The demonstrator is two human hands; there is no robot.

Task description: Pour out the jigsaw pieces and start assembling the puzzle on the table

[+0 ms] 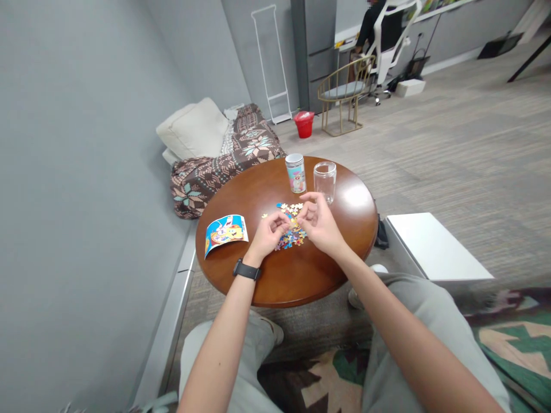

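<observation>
A loose heap of small jigsaw puzzle pieces point(293, 236) lies on the round brown table point(241, 189), some coloured side up, some pale. Over the heap's left side my left hand point(270, 234) is closed in a pinch; whatever is between its fingertips is too small to make out. My right hand point(319, 225) hovers over the right side, thumb and fingers pinched together, its index finger raised; its fingertips' contents cannot be made out either. The two hands are slightly apart. Left of them lies a curved picture sheet point(226, 230) with a yellow cartoon figure on blue.
Behind the heap stand a printed can point(296, 175) and a clear jar point(325, 180), the jar just beyond my right hand. A white box point(434, 246) is right of the table. Farther back are a red bucket point(304, 124), a gold chair point(344, 92) and a seated person point(370, 26).
</observation>
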